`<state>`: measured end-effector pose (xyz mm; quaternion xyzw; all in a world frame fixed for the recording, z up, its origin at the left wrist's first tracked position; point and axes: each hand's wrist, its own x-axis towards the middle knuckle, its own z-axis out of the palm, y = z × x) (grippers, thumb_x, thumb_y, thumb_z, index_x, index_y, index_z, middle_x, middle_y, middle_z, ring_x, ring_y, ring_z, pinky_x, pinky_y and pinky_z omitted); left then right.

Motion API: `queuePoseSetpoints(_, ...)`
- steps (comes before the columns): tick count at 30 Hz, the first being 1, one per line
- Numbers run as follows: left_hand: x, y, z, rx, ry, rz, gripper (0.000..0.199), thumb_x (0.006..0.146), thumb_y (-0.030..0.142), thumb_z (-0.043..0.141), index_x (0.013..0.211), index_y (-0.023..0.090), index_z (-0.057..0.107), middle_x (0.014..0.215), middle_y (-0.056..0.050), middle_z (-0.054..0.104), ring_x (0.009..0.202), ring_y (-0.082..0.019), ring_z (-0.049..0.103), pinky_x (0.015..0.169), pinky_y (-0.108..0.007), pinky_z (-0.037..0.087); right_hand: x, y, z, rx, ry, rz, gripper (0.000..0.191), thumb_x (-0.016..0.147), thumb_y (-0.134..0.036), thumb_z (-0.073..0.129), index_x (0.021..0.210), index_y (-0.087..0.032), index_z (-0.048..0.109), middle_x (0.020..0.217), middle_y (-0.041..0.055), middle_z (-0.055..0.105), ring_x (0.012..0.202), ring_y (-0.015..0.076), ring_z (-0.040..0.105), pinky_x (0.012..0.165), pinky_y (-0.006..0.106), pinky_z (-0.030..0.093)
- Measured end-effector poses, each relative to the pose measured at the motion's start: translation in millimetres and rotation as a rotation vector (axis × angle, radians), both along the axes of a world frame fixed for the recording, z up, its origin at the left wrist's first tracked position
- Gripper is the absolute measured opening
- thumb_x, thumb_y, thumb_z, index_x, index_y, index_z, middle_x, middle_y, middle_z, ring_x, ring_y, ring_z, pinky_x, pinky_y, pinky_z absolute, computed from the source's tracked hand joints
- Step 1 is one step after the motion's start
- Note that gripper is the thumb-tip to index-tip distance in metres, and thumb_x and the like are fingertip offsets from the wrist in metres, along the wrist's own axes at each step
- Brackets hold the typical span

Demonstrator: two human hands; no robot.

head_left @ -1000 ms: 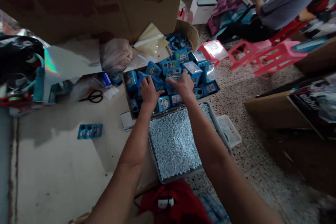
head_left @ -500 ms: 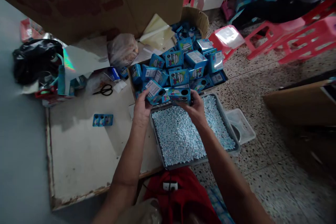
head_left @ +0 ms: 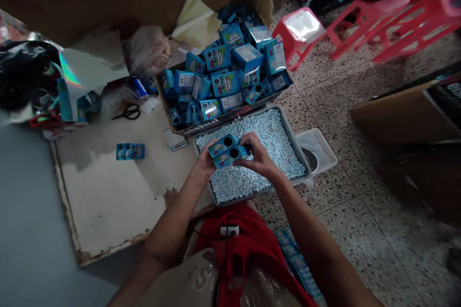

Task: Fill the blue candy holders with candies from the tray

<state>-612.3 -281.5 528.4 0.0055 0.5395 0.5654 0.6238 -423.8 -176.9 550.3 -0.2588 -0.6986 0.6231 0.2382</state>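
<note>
Seemingly plenty remains, with both hands (head_left: 257, 157) gripping two blue boxes (head_left: 223, 157) above the tray (head_left: 292, 139), a short row of boxes (head_left: 130, 151) on the counter (head_left: 108, 206), and the carton (head_left: 201, 127) heaped.

White capitals reading "CARAMELO MACIZO" stand on blue boxes (head_left: 225, 84) piled between the edges of the cardboard tray (head_left: 201, 127). Lettering on the tray's near edge is unclear; print on the two held boxes (head_left: 221, 146) is too small to read.

Pale worn table (head_left: 108, 201) | row of blue boxes (head_left: 130, 151) | black scissors (head_left: 130, 112) | small white device (head_left: 176, 142) | filled carton (head_left: 201, 127)
</note>
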Motion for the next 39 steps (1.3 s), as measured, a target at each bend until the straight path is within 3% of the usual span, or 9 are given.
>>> queuePoseSetpoints(4, 13.6, -26.2, -20.4, -0.172, -0.224, -0.059, 0.045, 0.073, 0.061, 0.080, 0.091, 0.021, 0.072, 0.084, -0.009, 0.080, 0.074, -0.031, 0.077, 0.069, -0.049, 0.063, 16.7, -19.9, -13.7, 0.012, -0.031, 0.026, 0.055, 0.071, -0.056, 0.094, 0.101, -0.027, 0.058, 0.147, 0.0120, 0.055, 0.144, 0.0354, 0.048, 0.124, 0.056, 0.037)
queuePoseSetpoints(8, 31.0, -47.0, -35.2, -0.377, -0.295, -0.062, 0.050, 0.076, 0.062, 0.075, 0.100, 0.019, 0.072, 0.091, -0.012, 0.080, 0.090, -0.038, 0.077, 0.079, -0.056, 0.062, 27.5, -33.0, -36.6, -0.340, 0.008, 0.087, 0.074, 0.064, -0.049, 0.100, 0.114, -0.029, 0.049, 0.133, 0.0083, 0.062, 0.127, 0.0287, 0.060, 0.107, 0.043, 0.051)
queuePoseSetpoints(14, 57.7, -76.4, -14.1, -0.051, 0.188, 0.072, 0.078, 0.069, 0.078, 0.086, 0.122, 0.024, 0.071, 0.133, -0.010, 0.075, 0.138, -0.037, 0.063, 0.112, -0.044, 0.054, 32.1, -47.6, -57.8, -0.637, 0.069, -0.046, 0.092, 0.046, -0.046, 0.108, 0.118, -0.031, 0.053, 0.113, 0.0009, 0.062, 0.111, 0.0240, 0.061, 0.098, 0.035, 0.053)
queuePoseSetpoints(17, 65.0, -81.8, -4.3, 0.029, 0.245, 0.031, 0.101, 0.041, 0.053, 0.108, 0.128, 0.024, 0.066, 0.133, -0.011, 0.074, 0.128, -0.035, 0.069, 0.108, -0.041, 0.057, 26.7, -54.5, -56.6, -0.677, 0.078, -0.007, 0.091, 0.048, -0.048, 0.107, 0.119, -0.030, 0.054, 0.117, 0.0023, 0.063, 0.114, 0.0255, 0.061, 0.100, 0.038, 0.054)
queuePoseSetpoints(25, 68.8, -69.9, -4.9, -0.106, 0.150, 0.104, 0.079, 0.046, 0.036, 0.105, 0.117, 0.020, 0.074, 0.103, -0.006, 0.081, 0.095, -0.029, 0.078, 0.089, -0.040, 0.063, 15.4, -72.2, -65.6, -0.541, -0.009, 0.078, 0.090, 0.070, -0.067, 0.093, 0.138, -0.029, 0.047, 0.131, 0.0079, 0.059, 0.127, 0.0284, 0.060, 0.111, 0.042, 0.052)
queuePoseSetpoints(29, 51.6, -73.5, -14.2, -0.103, 0.190, 0.149, 0.068, 0.052, 0.033, 0.102, 0.114, 0.020, 0.077, 0.110, -0.007, 0.083, 0.101, -0.031, 0.079, 0.096, -0.044, 0.063, 10.7, -27.4, -69.6, -0.285, -0.022, 0.242, 0.079, 0.072, -0.072, 0.089, 0.132, -0.029, 0.062, 0.133, 0.0091, 0.067, 0.129, 0.0308, 0.063, 0.114, 0.047, 0.051)
queuePoseSetpoints(31, 37.6, -76.8, -22.6, -0.107, 0.261, 0.178, 0.069, 0.054, 0.031, 0.101, 0.118, 0.021, 0.077, 0.115, -0.007, 0.082, 0.105, -0.030, 0.079, 0.100, -0.044, 0.063, 0.1, 15.6, -75.6, -0.019, -0.074, 0.193, 0.050, 0.095, -0.069, 0.067, 0.122, -0.028, 0.072, 0.131, 0.0095, 0.071, 0.129, 0.0302, 0.065, 0.117, 0.051, 0.048)
queuePoseSetpoints(35, 8.8, -89.4, -39.2, -0.205, 0.409, 0.212, 0.073, 0.051, 0.032, 0.102, 0.118, 0.019, 0.076, 0.111, -0.008, 0.083, 0.100, -0.028, 0.079, 0.092, -0.041, 0.066, -32.9, 93.3, -104.9, 0.540, -0.394, 0.094, 0.044, 0.110, -0.045, 0.046, 0.137, -0.020, 0.070, 0.140, 0.0176, 0.069, 0.133, 0.0334, 0.060, 0.118, 0.054, 0.047)
queuePoseSetpoints(39, -3.4, -105.2, -45.0, -0.291, 0.488, 0.238, 0.072, 0.050, 0.036, 0.103, 0.114, 0.018, 0.075, 0.108, -0.007, 0.082, 0.095, -0.027, 0.079, 0.087, -0.038, 0.067, -59.7, 108.6, -136.5, 0.790, -0.661, 0.234, 0.044, 0.108, -0.031, 0.047, 0.145, -0.017, 0.067, 0.145, 0.0195, 0.067, 0.136, 0.0376, 0.056, 0.115, 0.056, 0.046)
